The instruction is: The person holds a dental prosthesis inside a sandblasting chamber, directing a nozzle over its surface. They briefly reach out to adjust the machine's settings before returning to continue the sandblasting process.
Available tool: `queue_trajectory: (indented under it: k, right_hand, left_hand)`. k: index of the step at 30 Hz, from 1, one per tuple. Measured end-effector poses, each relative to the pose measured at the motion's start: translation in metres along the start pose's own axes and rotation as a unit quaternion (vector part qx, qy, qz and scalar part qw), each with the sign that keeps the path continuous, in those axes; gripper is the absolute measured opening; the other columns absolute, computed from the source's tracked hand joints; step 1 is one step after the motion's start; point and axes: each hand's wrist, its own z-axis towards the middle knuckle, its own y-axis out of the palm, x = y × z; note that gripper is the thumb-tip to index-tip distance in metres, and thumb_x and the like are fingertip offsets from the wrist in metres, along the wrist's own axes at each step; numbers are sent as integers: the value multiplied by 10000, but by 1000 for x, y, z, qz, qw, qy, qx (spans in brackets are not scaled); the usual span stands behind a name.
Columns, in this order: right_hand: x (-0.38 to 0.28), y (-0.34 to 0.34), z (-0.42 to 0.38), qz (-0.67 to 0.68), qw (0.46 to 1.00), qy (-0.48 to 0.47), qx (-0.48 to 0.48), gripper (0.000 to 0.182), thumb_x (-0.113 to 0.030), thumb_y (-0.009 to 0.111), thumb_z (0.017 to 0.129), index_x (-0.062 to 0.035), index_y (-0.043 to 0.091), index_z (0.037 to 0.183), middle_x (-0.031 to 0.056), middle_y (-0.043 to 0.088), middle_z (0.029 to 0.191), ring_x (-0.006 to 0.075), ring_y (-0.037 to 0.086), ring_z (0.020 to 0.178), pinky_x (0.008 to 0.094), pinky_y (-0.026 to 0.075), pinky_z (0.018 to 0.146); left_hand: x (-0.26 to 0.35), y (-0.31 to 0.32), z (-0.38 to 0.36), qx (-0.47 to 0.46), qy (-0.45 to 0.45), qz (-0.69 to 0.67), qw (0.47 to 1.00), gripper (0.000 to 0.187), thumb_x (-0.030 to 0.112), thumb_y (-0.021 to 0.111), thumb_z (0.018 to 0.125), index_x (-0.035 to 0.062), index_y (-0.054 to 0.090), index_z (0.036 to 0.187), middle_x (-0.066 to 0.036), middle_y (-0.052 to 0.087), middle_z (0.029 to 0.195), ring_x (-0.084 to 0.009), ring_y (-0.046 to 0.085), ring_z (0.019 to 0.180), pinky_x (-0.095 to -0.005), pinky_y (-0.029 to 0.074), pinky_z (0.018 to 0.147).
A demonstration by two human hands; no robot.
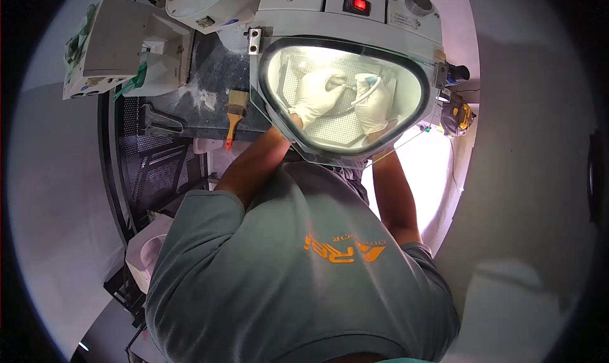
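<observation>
a large off-white metal cabinet with a clear-paned front is standing before the person, and both forearms are reaching into it from below. a dark, dust-streaked counter (pixel 212 61) is lying to the left of the cabinet (pixel 292 20). a rounded-triangular window with a black rubber rim (pixel 346 151) is showing the lit inside, where a white perforated floor panel (pixel 333 131) is lying beneath the hands; besides these, the cabinet is containing the things being held.

the left hand (pixel 317 95), in a white glove, is curling its fingers nearly closed; the right hand (pixel 371 106), gloved alike, is wrapping its fingers around a slim handpiece with a blue section (pixel 372 80). a flat, wooden-handled paintbrush with pale bristles is resting on the counter outside, its handle end jutting past the edge. a thin white hose (pixel 366 96) is curving across the right hand.

the handpiece is lying between the hands, nearer the right, its long axis running roughly crosswise toward the left fingertips. a red-lit rocker switch (pixel 359 6) is glowing on top of the cabinet. a small greyish piece (pixel 339 84) is sitting in the left fingertips, just beside the handpiece's tip; whether they are touching, one cannot tell.
</observation>
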Motion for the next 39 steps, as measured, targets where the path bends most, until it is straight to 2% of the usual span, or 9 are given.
queue_trajectory:
  k: [3, 7, 12, 15, 20, 27, 32, 37, 39]
  right_hand:
    - [7, 5, -2, 60, 998, 4, 12, 147, -202, 720, 1059, -62, 717, 1015, 116, 730, 903, 271, 730, 795, 381, 568, 719]
    - [4, 3, -2, 54, 998, 9, -2, 153, -209, 733, 1049, -59, 717, 1024, 121, 742, 925, 284, 738, 825, 384, 575, 734]
    - [16, 9, -3, 72, 997, 31, 10, 45, -110, 748, 992, -74, 728, 1012, 123, 736, 913, 296, 741, 831, 391, 574, 744]
    - [15, 6, -3, 27, 1000, 0, 11, 51, -113, 744, 995, -71, 724, 1013, 118, 734, 914, 284, 741, 826, 379, 572, 733]
    - [-4, -1, 0, 47, 998, 31, 3, 144, -189, 722, 1057, -52, 715, 1015, 115, 724, 902, 264, 708, 775, 368, 555, 713]
    - [8, 3, -1, 37, 999, 21, 10, 78, -140, 722, 1027, -67, 722, 1000, 129, 738, 909, 307, 733, 806, 391, 569, 727]
    - [2, 1, -1, 37, 999, 32, 11, 107, -164, 710, 1046, -66, 715, 1003, 113, 723, 894, 264, 718, 789, 369, 561, 717]
    - [2, 1, -1, 32, 999, 22, 21, 135, -180, 706, 1059, -57, 705, 1002, 120, 726, 898, 282, 724, 800, 377, 568, 717]
    - [6, 3, -2, 46, 998, 27, 26, 131, -175, 706, 1058, -57, 706, 1001, 120, 728, 897, 284, 728, 805, 382, 572, 718]
  left_hand:
    - [-6, 5, -1, 0, -5, -13, 1000, 281, 94, 830, 904, 22, 781, 1171, -126, 816, 1060, -203, 807, 950, -323, 635, 838]
    - [-6, 4, 0, -1, 1, -13, 1000, 277, 92, 826, 911, 17, 779, 1174, -128, 814, 1067, -207, 809, 973, -329, 638, 850]
    - [-6, 4, 1, -1, 10, -1, 1000, 277, 74, 823, 904, 10, 777, 1170, -135, 813, 1072, -211, 813, 973, -330, 641, 848]
    - [-4, 5, 0, 5, 13, -10, 1000, 284, 67, 831, 891, 18, 778, 1165, -134, 814, 1069, -211, 815, 952, -327, 645, 828]
    - [0, 1, 0, -1, 6, 15, 1000, 299, 90, 850, 873, 32, 782, 1158, -127, 817, 1054, -206, 814, 922, -329, 643, 812]
    - [-11, 6, 0, -8, 3, -5, 1000, 309, 109, 833, 889, 35, 786, 1186, -127, 819, 1062, -206, 813, 917, -336, 642, 826]
    - [-8, 5, 1, 4, 15, 9, 1000, 267, 104, 836, 895, 37, 790, 1149, -132, 818, 1056, -212, 819, 915, -332, 645, 822]
    - [-6, 4, 0, 6, 19, 21, 1000, 275, 105, 841, 893, 30, 785, 1151, -127, 817, 1068, -210, 815, 926, -330, 642, 825]
    - [-11, 8, 1, 19, 24, -2, 1000, 278, 147, 833, 878, 71, 790, 1142, -99, 817, 1026, -240, 788, 887, -358, 619, 811]
